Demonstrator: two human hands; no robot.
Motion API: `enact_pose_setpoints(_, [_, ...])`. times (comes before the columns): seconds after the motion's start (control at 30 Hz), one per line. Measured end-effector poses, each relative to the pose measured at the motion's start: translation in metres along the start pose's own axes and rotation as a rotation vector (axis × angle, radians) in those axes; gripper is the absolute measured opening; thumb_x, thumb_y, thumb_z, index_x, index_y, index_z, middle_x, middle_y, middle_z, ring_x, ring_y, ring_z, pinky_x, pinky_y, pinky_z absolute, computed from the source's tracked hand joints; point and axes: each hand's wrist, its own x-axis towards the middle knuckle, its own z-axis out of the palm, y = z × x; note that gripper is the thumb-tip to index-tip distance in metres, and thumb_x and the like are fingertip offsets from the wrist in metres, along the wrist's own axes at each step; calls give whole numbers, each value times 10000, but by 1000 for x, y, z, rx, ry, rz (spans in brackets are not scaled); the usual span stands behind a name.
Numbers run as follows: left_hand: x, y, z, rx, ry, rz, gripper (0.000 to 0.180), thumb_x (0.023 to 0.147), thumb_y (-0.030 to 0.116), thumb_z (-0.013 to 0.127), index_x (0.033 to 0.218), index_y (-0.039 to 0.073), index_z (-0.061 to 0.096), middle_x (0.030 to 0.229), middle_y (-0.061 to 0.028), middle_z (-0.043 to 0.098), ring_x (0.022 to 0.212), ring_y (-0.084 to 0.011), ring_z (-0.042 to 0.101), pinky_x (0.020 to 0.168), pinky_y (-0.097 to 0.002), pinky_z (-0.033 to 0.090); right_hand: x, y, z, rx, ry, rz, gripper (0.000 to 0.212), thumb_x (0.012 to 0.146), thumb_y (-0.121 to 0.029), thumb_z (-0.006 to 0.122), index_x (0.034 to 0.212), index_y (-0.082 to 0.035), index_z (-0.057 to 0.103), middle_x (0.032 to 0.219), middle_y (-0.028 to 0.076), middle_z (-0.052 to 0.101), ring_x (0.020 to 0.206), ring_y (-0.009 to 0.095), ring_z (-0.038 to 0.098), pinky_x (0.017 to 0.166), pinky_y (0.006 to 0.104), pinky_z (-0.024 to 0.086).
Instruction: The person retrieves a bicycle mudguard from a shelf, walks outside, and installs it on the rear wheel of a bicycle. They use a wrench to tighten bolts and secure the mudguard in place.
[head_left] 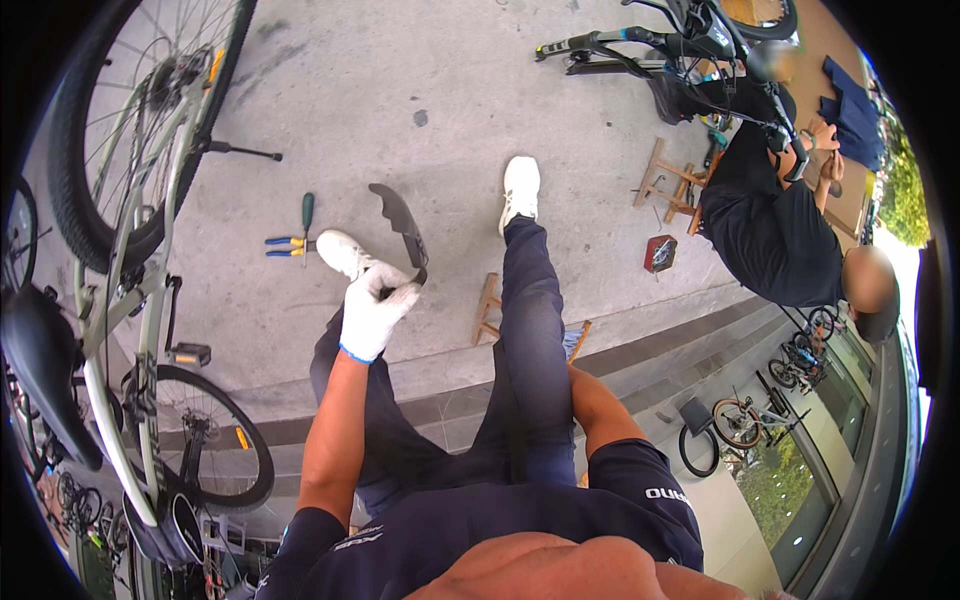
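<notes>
My left hand (372, 315), in a white glove with a blue cuff edge, is closed on the lower end of a curved black bicycle mudguard (402, 222). The mudguard's wide end points away from me, above the paving between my white shoes. My right forearm (598, 408) runs down beside my right thigh, and the hand itself is hidden behind the leg. Next to my left shoe (343, 254) lie a screwdriver with a green handle (308, 209) and pliers with blue and yellow grips (284, 241).
A pale bicycle (150, 250) stands close on my left. On the right a person in black (765, 215) bends near another bicycle (700, 45). Between us are a wooden stool (672, 185) and a red tray of small parts (660, 254). Stone steps (450, 400) lie behind my feet.
</notes>
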Motion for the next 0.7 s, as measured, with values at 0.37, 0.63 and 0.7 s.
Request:
enact_pose_setpoints(0.37, [41, 34, 13, -9, 50, 435, 482, 933, 354, 846, 867, 104, 440, 804, -39, 488, 543, -99, 430, 443, -251, 378, 129, 49, -31, 181, -16, -23, 411, 896, -382, 663, 1178, -117, 803, 1187, 221, 759, 1136, 409, 725, 996, 482, 577])
enact_pose_setpoints(0.63, [44, 22, 25, -88, 81, 695, 561, 893, 436, 882, 878, 98, 435, 784, -50, 468, 576, -130, 447, 463, -266, 362, 201, 75, -26, 289, 119, -86, 419, 893, -392, 660, 1167, -109, 803, 1184, 223, 758, 1131, 413, 724, 990, 479, 578])
enact_pose_setpoints(0.7, [48, 23, 35, -49, 8, 744, 480, 958, 426, 815, 915, 84, 481, 724, -20, 432, 569, -102, 401, 484, -243, 326, 212, 83, -23, 341, 180, -100, 421, 892, -395, 659, 1164, -107, 803, 1183, 224, 757, 1130, 414, 723, 988, 478, 578])
